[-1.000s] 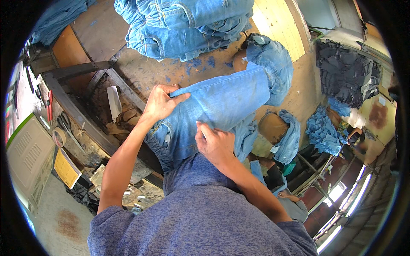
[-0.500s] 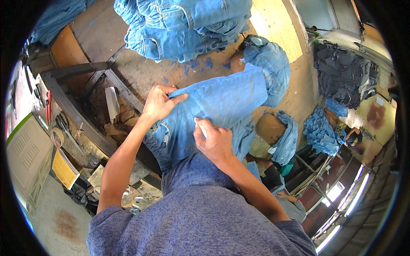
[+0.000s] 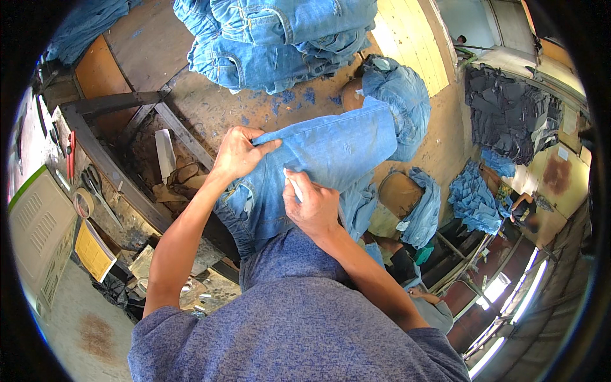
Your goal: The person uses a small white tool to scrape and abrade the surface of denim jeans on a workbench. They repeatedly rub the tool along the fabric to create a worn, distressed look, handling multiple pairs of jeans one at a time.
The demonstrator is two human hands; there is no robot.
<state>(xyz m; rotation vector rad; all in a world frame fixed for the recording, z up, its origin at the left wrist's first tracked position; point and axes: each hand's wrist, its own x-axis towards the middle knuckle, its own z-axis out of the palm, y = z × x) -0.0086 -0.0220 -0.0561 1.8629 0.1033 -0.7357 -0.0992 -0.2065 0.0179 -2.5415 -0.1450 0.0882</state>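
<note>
A pair of light blue jeans [image 3: 331, 143] lies in front of my body, one leg spread flat toward the right and the waist part bunched near me. At the leg's upper left edge my left hand [image 3: 240, 153] pinches the denim between thumb and fingers. My right hand [image 3: 313, 205] is closed around a small white stick-like tool [image 3: 296, 190], its tip at or close to the denim below my left hand. Most of the tool is hidden by the fingers, so its exact kind does not show.
Folded jeans [image 3: 273, 48] are stacked beyond my hands. A rounded form draped with denim [image 3: 398, 105] stands at the right. Scissors [image 3: 98, 191], a tape roll [image 3: 83, 202] and a cleaver-like blade [image 3: 165, 156] lie at left. Dark garments [image 3: 509, 111] are piled far right; another person [image 3: 436, 312] sits lower right.
My right hand has shifted slightly left and up across the denim with the white tool. My left hand keeps its pinch on the edge in nearly the same place.
</note>
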